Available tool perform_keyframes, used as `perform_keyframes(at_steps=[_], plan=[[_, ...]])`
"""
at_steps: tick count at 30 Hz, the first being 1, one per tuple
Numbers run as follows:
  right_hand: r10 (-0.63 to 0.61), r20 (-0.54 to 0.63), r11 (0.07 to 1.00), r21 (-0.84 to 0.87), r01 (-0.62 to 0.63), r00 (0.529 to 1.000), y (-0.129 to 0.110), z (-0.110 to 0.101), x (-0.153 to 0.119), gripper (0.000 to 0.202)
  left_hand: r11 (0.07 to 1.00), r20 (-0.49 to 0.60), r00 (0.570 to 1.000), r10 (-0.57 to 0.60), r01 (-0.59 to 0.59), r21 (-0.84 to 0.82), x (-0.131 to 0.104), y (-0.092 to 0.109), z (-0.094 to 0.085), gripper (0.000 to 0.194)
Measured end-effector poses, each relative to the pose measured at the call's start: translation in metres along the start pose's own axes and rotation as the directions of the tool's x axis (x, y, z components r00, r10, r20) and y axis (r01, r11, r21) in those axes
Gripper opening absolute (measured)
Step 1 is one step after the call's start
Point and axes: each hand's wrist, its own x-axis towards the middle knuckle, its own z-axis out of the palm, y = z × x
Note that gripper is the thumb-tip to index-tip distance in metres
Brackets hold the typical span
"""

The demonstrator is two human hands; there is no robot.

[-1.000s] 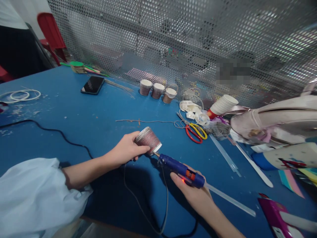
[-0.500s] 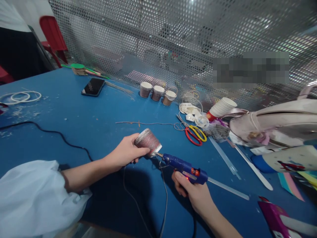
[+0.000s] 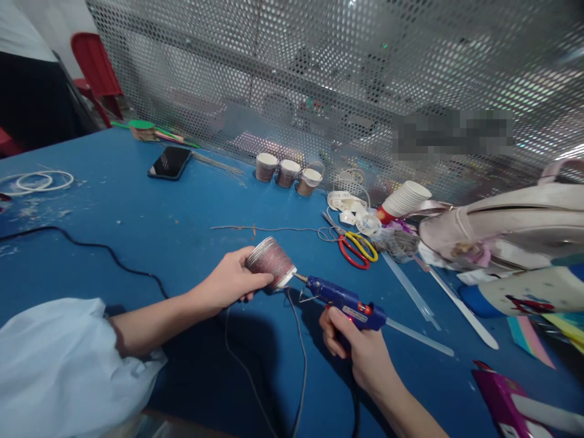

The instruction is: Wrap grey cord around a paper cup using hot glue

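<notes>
Just below the frame's centre, a small reddish-grey cord-wrapped cup point(image 3: 270, 260) tilts, its long axis slanting from upper left to lower right, white end facing lower right. The left hand point(image 3: 235, 278) grips it, thumb along its side. Lower right of centre, the right hand point(image 3: 358, 340) is wrapped around a dark-blue plastic glue gun point(image 3: 335, 294), nozzle pointing left and slightly up at the cup's white edge.

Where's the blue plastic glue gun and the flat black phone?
Blue plastic glue gun point(image 3: 335, 294): head view, on its body.
Flat black phone point(image 3: 170, 163): head view, on its screen.
</notes>
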Motion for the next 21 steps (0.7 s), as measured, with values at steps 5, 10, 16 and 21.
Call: perform_keyframes(at_steps=[5, 10, 16, 21], plan=[[0.015, 0.038, 1.000, -0.015, -0.014, 0.999, -0.0010, 0.0036, -0.0029, 0.044, 1.000, 0.003, 1.000, 0.004, -0.004, -0.013, 0.0004, -0.0020, -0.0003, 0.023], [0.044, -0.002, 0.998, 0.054, -0.043, 0.999, -0.0025, 0.0021, -0.0001, 0.044, 1.000, 0.014, 1.000, 0.013, -0.013, -0.028, -0.0001, -0.0025, -0.0008, 0.025], [0.050, -0.002, 0.992, 0.117, -0.049, 0.999, -0.0030, 0.0003, 0.0000, 0.043, 0.999, 0.020, 1.000, 0.015, -0.014, -0.033, -0.0004, -0.0021, -0.0006, 0.028], [0.057, 0.053, 0.993, 0.097, -0.062, 0.997, -0.0010, 0.0024, -0.0007, 0.043, 1.000, 0.024, 1.000, 0.015, -0.014, -0.028, -0.0007, -0.0016, -0.0010, 0.027]])
